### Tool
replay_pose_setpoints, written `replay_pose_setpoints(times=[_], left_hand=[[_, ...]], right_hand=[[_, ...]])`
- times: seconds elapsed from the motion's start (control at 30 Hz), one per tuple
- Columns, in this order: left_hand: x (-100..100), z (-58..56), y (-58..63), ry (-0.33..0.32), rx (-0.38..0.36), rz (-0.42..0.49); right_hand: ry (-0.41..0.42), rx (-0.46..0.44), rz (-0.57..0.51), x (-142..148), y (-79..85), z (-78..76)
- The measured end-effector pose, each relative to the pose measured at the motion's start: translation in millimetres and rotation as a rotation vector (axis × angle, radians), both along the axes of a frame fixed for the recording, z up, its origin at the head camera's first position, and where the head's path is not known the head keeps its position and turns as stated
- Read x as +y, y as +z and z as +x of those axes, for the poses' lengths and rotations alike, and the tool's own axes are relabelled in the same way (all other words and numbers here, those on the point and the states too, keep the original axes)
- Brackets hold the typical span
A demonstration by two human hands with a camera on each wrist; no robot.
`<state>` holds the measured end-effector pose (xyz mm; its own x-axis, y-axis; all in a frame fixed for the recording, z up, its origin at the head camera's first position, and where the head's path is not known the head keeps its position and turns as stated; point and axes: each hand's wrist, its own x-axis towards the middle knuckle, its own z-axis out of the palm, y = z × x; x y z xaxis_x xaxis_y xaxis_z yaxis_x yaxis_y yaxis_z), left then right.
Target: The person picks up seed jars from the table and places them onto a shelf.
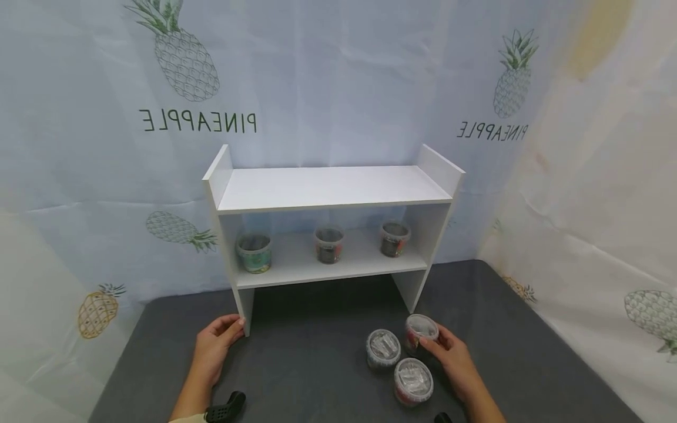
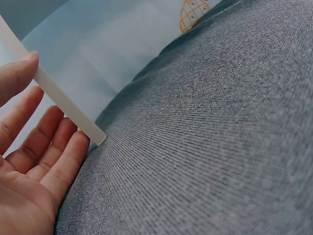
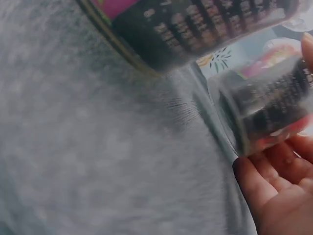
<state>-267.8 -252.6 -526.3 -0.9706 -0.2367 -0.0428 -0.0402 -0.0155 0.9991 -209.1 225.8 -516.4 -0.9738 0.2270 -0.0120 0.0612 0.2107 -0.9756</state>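
A white two-tier shelf stands on the dark cloth-covered table. My left hand pinches the lower front edge of its left side panel, thumb on one face and fingers on the other. On the right, my right hand grips a clear plastic tub with a printed dark and red label, thumb in front and fingers around the far side. Beside it are two more lidded tubs, one to the left and one nearer me, both with crinkled clear wrapping showing on top.
The shelf's middle board holds a green-labelled tub at left, a dark-labelled tub in the centre and another tub at right. A pineapple-print curtain hangs behind and along the sides of the table.
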Motion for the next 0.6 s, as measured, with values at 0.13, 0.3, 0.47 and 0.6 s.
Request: replay_pose_setpoints(times=[0.13, 0.3, 0.47, 0.6], left_hand=[[0, 0.5, 1.3, -0.001, 0.001, -0.013], [1, 0.9, 2.4, 0.002, -0.003, -0.026], [0, 1.6, 1.9, -0.006, 0.001, -0.006], [-1, 1.3, 2.2, -0.011, -0.004, -0.011]], right_hand=[[-0.063, -0.003, 0.059, 2, 15.7, 1.8], [-0.112, 0.095, 0.128, 7, 44.1, 5.2], [-0.09, 0.271, 0.169, 6, 86.0, 8.4], [-0.015, 0.384, 0.151, -2, 127.2, 8.3]])
